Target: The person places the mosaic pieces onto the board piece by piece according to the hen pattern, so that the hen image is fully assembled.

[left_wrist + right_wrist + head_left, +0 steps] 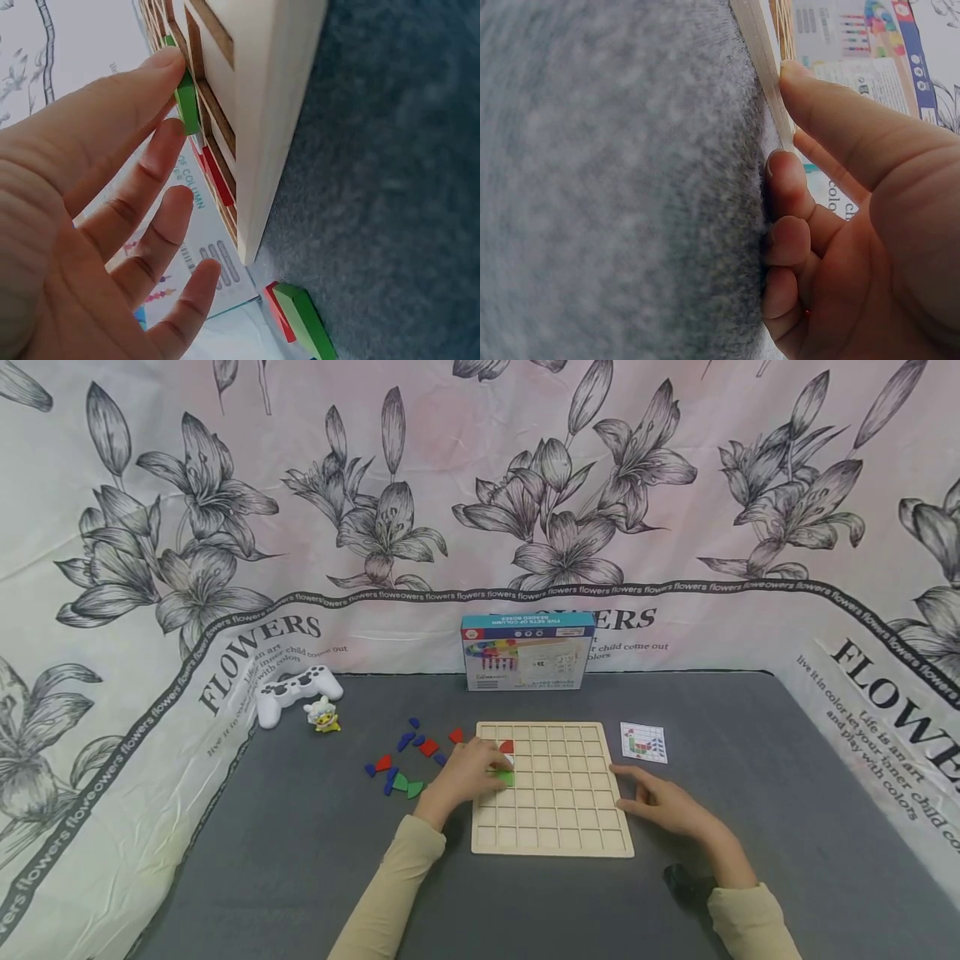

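A pale wooden grid board (562,806) lies on the dark table. Over its left columns, my left hand (468,770) pinches a green piece (187,111) with the thumb and a finger mostly hidden behind it; the piece is at a grid cell. A red piece (507,747) sits in a cell just beyond. At the board's right edge, my right hand (670,803) touches the side with thumb and extended index finger, its other fingers bent below. Loose red (428,747), blue (406,741) and green (415,789) pieces are scattered left of the board.
A printed pattern card (643,742) lies right of the board. Behind it stands a toy box (528,653). At the back left are a white game controller (298,693) and a small figurine (322,715). A dark object (681,883) lies near the right wrist.
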{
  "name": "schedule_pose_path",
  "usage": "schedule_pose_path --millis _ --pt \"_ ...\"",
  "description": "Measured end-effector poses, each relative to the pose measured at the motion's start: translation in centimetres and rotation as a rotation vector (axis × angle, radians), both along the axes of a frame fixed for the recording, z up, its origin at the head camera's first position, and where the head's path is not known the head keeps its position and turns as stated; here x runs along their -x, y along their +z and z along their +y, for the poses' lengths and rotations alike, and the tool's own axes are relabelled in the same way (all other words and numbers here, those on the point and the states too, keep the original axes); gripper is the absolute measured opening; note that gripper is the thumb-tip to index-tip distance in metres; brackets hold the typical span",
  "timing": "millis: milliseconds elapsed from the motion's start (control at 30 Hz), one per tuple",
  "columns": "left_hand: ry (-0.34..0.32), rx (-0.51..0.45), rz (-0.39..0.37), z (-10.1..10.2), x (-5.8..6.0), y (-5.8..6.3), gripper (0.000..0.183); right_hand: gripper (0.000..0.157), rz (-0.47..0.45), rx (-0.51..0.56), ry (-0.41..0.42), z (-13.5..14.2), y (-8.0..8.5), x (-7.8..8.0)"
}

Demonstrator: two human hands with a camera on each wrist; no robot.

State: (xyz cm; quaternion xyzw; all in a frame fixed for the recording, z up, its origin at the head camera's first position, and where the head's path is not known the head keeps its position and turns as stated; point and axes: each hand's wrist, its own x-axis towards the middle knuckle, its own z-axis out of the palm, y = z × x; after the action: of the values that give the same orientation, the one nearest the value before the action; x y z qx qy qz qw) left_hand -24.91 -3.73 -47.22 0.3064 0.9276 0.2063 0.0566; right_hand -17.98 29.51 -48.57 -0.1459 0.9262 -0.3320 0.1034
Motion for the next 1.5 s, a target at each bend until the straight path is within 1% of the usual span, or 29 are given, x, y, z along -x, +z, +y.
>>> schedule_pose_path --millis 200,333,500,567,633,900,1000,1233,1300,1500 --pt "0.024 -0.01 0.002 0.2 0.0 -0.2 0.024 0.06 -0.006 -0.002 -0.001 0.0 0.0 0.1" --pt "0.013 -0.023 0.007 0.0 0.0 -0.1 0.024 0.059 -0.003 -0.006 -0.003 0.0 0.0 0.1" --pt "-0.005 -0.065 0.018 -0.7 0.0 0.7 0.023 0.06 0.002 -0.003 0.003 0.0 0.1 0.1" --pt "0.013 -0.081 0.011 -1.2 0.1 1.0 0.022 0.06 -0.001 -0.002 0.002 0.0 0.1 0.1" --pt "0.037 -0.075 0.015 -1.8 0.2 1.0 0.02 0.06 -0.004 -0.003 0.0 0.1 0.1 0.1" --pt "0.148 -0.023 0.016 -4.2 0.3 0.7 0.026 0.059 -0.005 -0.002 0.009 0.2 0.1 0.3" --pt "0.18 -0.003 0.003 -4.9 0.4 0.5 0.029 0.059 -0.005 0.0 0.012 0.2 0.1 0.3" --pt "0.215 0.012 0.011 -6.1 0.9 0.2 0.03 0.06 -0.01 -0.004 0.006 0.1 0.2 0.4" --pt "0.225 0.014 0.001 -6.3 0.9 0.2 0.029 0.06 -0.013 -0.002 0.006 0.1 0.2 0.4" --pt "0.223 0.041 -0.014 -6.4 0.9 0.3 0.025 0.06 -0.016 -0.007 0.001 0.1 0.2 0.4"
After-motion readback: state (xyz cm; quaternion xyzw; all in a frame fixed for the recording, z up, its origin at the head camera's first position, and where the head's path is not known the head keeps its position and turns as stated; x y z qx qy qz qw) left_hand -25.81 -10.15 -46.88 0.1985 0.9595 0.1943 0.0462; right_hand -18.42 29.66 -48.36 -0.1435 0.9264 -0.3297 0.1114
